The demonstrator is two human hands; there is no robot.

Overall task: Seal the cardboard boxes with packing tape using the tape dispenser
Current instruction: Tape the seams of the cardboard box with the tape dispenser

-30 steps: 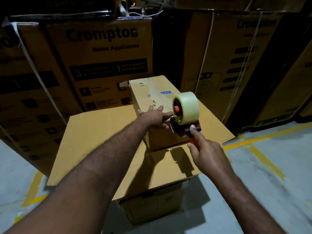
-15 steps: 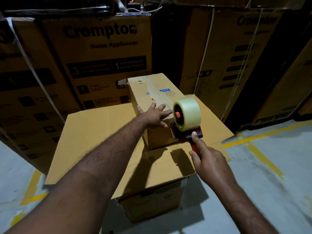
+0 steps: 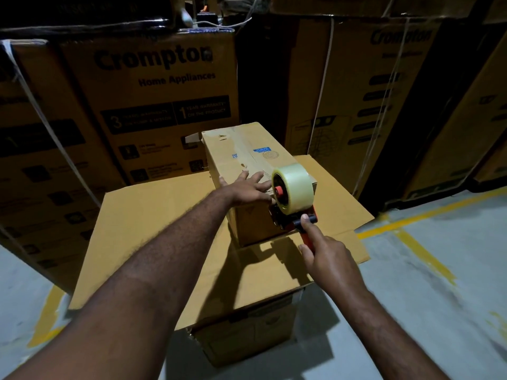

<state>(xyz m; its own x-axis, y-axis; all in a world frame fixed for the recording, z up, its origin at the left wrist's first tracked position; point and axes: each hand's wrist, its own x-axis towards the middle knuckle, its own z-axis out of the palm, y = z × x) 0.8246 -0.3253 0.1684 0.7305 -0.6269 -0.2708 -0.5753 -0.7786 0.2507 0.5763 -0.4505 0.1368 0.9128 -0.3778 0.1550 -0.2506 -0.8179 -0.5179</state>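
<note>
Cardboard, matte and creased, formed the small box [image 3: 241, 157], which stood on a broad flat sheet [image 3: 153, 237]. We pressed our left hand [image 3: 247, 189], fingers spread, on its top; our right hand [image 3: 329, 263] gripped the dispenser [image 3: 285, 221], its glossy roll [image 3: 297, 187] at the box's near edge. Grey floor [image 3: 439, 297] lay open rightward.

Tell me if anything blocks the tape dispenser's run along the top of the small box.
The left hand does: it lies flat on the small box top, fingers beside the tape dispenser at the near end. Past it the top shows only flat labels.
</note>
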